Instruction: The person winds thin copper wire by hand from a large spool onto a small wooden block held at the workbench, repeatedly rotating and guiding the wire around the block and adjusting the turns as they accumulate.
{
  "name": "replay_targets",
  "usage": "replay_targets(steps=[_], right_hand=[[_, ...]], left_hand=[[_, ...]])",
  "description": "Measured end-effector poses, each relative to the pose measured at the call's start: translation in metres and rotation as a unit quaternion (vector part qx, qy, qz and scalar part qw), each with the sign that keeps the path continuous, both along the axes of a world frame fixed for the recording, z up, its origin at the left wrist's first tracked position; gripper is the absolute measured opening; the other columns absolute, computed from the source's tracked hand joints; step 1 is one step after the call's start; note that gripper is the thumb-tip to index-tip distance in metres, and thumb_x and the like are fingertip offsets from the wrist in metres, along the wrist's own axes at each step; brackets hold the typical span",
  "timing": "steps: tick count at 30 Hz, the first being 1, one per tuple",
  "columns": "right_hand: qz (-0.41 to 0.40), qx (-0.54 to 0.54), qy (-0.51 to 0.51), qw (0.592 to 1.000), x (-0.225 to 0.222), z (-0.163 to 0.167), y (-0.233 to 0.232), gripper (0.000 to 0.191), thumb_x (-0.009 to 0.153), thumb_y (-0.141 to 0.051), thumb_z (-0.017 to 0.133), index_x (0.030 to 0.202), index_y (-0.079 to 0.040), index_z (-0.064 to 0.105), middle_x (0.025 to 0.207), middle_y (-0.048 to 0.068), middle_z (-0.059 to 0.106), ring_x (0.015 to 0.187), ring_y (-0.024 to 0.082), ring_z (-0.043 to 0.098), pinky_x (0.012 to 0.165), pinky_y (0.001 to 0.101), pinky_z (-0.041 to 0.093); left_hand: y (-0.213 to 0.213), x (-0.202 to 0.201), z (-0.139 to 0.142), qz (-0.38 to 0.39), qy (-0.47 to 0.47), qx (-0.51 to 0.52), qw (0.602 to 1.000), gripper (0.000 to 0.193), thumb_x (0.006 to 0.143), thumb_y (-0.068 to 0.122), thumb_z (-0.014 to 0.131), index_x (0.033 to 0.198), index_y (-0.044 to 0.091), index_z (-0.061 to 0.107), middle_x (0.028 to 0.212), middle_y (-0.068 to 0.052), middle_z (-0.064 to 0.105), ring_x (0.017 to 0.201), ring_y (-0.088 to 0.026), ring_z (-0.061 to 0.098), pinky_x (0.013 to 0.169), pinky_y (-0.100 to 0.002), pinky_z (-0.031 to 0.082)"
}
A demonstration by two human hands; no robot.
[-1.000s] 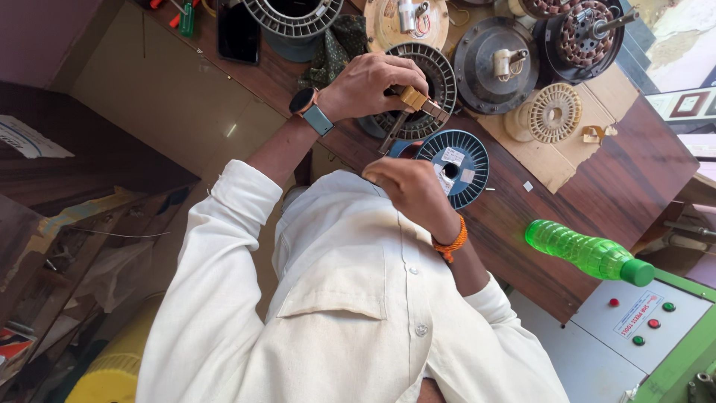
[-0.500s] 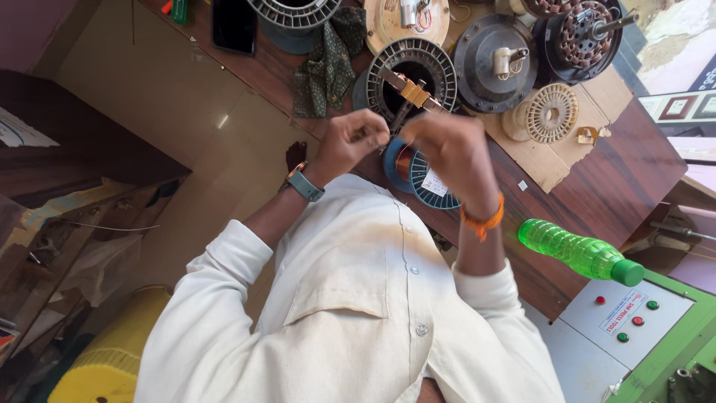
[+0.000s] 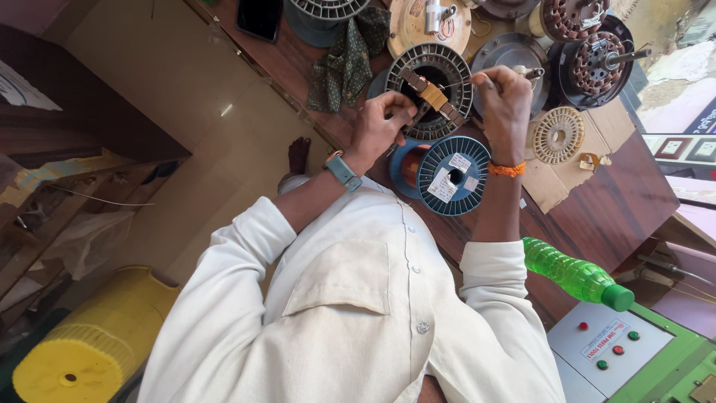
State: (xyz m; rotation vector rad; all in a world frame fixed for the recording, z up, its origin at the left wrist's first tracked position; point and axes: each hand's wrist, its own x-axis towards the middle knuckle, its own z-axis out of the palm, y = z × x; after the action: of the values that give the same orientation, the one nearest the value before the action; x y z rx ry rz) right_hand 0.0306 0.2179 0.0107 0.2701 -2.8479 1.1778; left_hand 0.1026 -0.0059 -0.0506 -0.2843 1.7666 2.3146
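On the wooden bench (image 3: 597, 216), the ring-shaped stator (image 3: 431, 89) lay flat. The left hand (image 3: 384, 127) pinched its winding former (image 3: 431, 97); the right hand (image 3: 503, 104) was clenched on thin wire. The stator looked heavy and stiff, the wire fragile.

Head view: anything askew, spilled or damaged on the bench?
No spill or visible damage. Two things sit oddly: the green bottle lies on its side at the wooden bench edge, next to the control box, and the blue wire spool stands on edge at the near rim. Both hands are up at the ring-shaped stator.
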Motion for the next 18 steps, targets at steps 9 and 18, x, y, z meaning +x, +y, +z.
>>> replay_targets(steps=[9,18], right_hand=[[-0.125,-0.158,-0.127,0.971,0.072,0.023,0.043,0.013,0.105,-0.012,0.070,0.100,-0.001,0.075,0.077,-0.009,0.060,0.064,-0.003,0.044,0.053,0.0166,0.033],[-0.018,-0.255,-0.225,0.940,0.099,0.087,0.025,0.015,0.103,-0.013,0.067,0.101,0.001,0.073,0.062,-0.007,0.051,0.049,-0.002,0.037,0.042,0.0184,0.022]], left_hand=[[-0.026,-0.002,0.052,0.059,0.464,-0.377,0.800,0.062,0.085,0.012,0.080,0.139,0.017,0.050,0.129,-0.004,0.065,0.118,-0.028,0.067,0.097,-0.041,0.049],[-0.043,-0.074,0.070,-0.226,0.563,-0.354,0.711,0.084,0.092,0.015,0.083,0.160,0.024,0.035,0.113,0.010,0.077,0.107,-0.014,0.072,0.095,-0.037,0.051]])
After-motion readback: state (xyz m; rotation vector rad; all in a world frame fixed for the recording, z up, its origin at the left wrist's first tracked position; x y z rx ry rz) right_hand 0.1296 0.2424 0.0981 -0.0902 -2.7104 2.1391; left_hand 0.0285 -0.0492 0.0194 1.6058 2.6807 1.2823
